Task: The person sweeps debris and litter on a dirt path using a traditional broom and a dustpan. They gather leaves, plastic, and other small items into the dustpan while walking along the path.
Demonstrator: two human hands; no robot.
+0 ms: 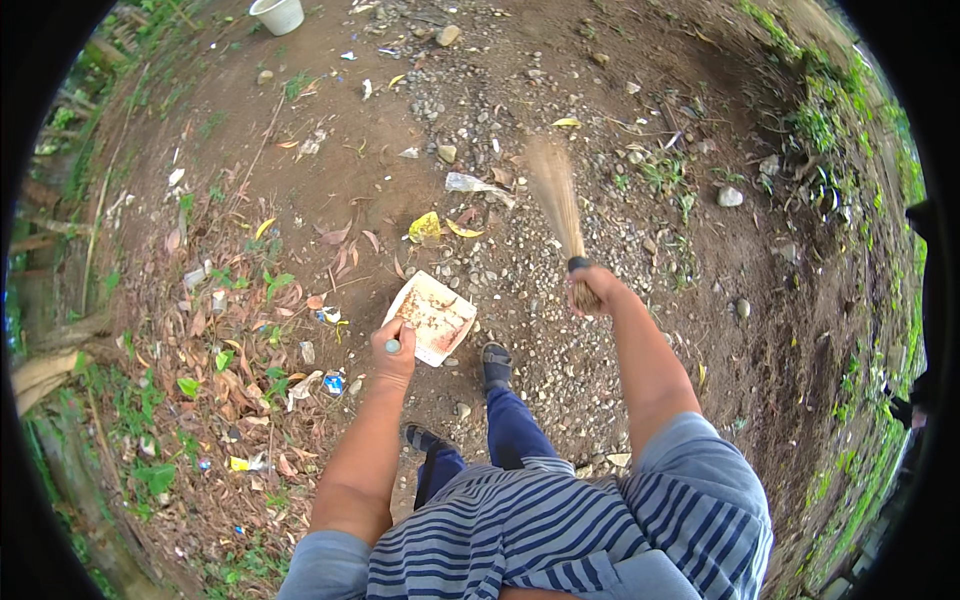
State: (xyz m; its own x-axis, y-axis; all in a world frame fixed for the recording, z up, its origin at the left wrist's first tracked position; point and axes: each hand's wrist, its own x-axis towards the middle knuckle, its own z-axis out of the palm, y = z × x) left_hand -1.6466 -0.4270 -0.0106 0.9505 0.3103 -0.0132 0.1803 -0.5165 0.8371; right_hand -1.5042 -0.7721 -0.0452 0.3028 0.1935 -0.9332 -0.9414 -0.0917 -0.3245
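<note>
My left hand is closed around the handle of a whitish dustpan, whose tray carries brown dirt and bits of debris. In my right hand is a stick broom, gripped near its dark binding. The broom's bristles point away from me over the pebbly ground and are smeared by motion. Between the two tools and a little farther off lie a crumpled yellow wrapper, a yellow leaf and a clear plastic piece.
A white bucket stands at the far left. Dry leaves and litter, including a blue wrapper, cover the ground to my left. A grey stone lies to the right, before a weedy bank. My sandalled feet are just behind the dustpan.
</note>
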